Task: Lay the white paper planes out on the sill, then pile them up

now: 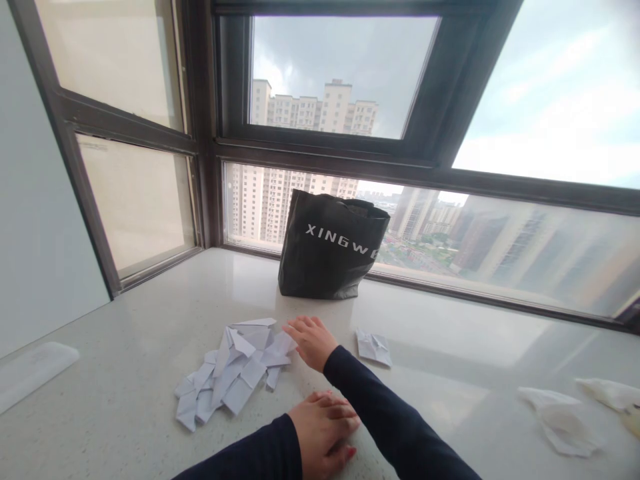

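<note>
My right hand reaches to the right edge of a heap of folded white paper pieces. Its fingers are stretched out, with the tips at or touching the outermost paper; no piece is seen gripped. My left hand lies low on the pale speckled sill, below the right forearm. The left fingers are laid flat and point right, the thumb apart; anything under the palm is hidden. Right of my right hand sits a small square folded paper, apart from the heap.
A black bag with white lettering stands upright behind the heap, near the window. Crumpled white tissue-like pieces lie at the far right. A white flat object rests at the left edge. Dark window frames border the sill.
</note>
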`<state>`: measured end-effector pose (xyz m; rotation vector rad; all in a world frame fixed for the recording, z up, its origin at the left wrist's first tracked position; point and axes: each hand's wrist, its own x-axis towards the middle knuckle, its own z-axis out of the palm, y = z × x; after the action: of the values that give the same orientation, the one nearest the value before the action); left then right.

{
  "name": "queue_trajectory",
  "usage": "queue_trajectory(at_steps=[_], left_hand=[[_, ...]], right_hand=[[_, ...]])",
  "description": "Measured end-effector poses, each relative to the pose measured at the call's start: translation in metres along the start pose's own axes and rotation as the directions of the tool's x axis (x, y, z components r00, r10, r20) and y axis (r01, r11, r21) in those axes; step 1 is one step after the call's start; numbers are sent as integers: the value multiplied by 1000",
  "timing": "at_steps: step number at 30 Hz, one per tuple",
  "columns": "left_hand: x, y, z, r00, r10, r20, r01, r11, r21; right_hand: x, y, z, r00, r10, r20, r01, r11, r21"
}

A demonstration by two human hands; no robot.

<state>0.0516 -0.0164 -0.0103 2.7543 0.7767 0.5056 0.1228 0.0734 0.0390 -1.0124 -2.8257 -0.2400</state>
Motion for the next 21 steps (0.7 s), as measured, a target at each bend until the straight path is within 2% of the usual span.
queue_trajectory(at_steps=[4, 9, 11, 14, 16, 17, 19, 21], left_hand=[[0, 0, -1, 1000, -23, 17, 23, 1000, 11], [1, 0, -2, 1000, -16, 3, 16, 998, -53], [0, 0, -1, 1000, -19, 4, 20, 998, -63], [0, 0, 0, 1000, -14, 23, 15, 998, -60], [0, -1, 1, 1000, -8, 30, 10, 998, -59], [0, -1, 1, 1000, -8, 30, 9, 998, -60], [0, -1, 0, 1000, -6, 30, 8, 998, -62], [0, 0, -1, 999, -8, 34, 10, 998, -62]], right_hand=[[13, 1, 9, 994, -92, 52, 95, 994, -55], [-1, 2, 8, 993, -107, 47, 111, 988, -110], [-13, 2, 4, 998, -68, 7, 68, 996, -55], [-35, 7, -4, 989, 106, -107, -87, 982, 169], [-53, 15, -9, 963, 242, -122, -178, 904, 388], [-63, 21, -11, 952, 294, -83, -215, 837, 503], [-85, 37, -12, 930, 360, 74, -304, 638, 708], [-108, 55, -10, 897, 368, 245, -399, 432, 809]])
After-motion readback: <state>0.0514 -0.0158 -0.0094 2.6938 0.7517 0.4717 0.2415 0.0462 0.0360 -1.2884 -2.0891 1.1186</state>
